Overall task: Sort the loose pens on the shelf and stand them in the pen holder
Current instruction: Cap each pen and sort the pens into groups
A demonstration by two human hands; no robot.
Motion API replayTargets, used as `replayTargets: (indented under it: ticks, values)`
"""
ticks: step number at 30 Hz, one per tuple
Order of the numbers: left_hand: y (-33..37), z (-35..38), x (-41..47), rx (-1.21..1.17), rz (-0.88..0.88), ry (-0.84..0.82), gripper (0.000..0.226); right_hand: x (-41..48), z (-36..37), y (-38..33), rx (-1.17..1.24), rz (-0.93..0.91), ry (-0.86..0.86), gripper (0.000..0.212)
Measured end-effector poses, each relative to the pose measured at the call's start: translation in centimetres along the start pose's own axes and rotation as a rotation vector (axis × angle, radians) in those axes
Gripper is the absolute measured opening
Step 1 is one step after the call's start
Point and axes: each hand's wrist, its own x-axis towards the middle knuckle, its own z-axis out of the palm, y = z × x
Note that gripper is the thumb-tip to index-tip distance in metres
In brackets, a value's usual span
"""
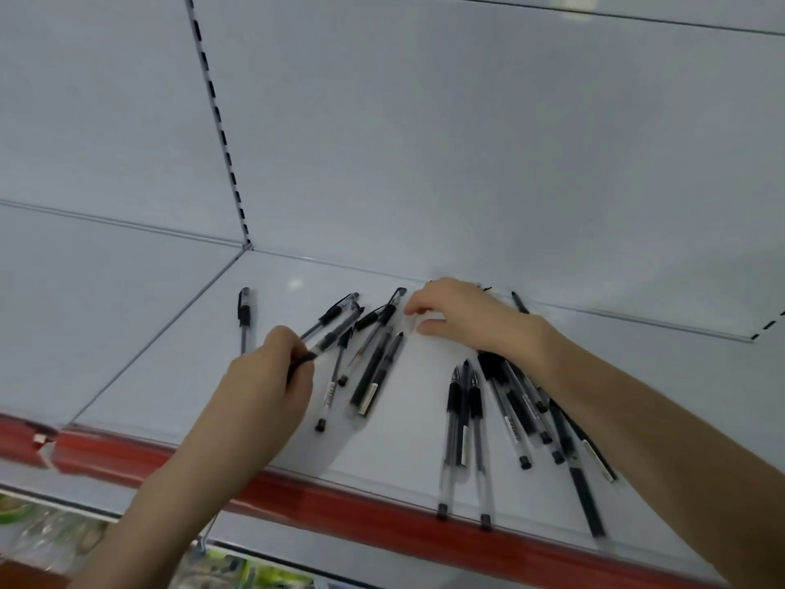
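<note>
- Far left: one lone pen (244, 316), flat on the shelf (408, 440).
- Left hand (267, 376) curled round a raised pen (335, 331) (maybe two) beside a middle heap (374, 367) of roughly six.
- Right hand (458, 318) loosely curled over pens at the back; hold unclear.
- Right heap (509, 410): about eight.
- Gathering stage, likely; next, reaching the pen holder — out of view.

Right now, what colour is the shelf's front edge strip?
Red. The front edge strip shows best in the head view, the only one.
</note>
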Motion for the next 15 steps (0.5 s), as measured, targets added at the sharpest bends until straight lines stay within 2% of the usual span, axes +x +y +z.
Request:
replayTargets:
  ticks: [7,10,13,15]
  values:
    - [0.2,0.7,0.6,-0.072,0.016,-0.002,0.011,0.2,-0.1,-0.9,-0.193,-0.110,-0.015,0.027]
    - [0.4,0.8,0.6,-0.097,0.031,-0.017,0.009,0.2,-0.1,-0.9,-0.244,-0.096,-0.043,0.026]
    - [0.4,0.8,0.7,-0.135,-0.002,-0.043,0.009,-0.5,-0.2,-0.5,-0.110,0.008,-0.041,0.023]
    - [0.7,0.8,0.9,-0.190,-0.023,-0.049,0.011,-1.5,-0.8,-0.5,0.146,0.109,0.061,0.018]
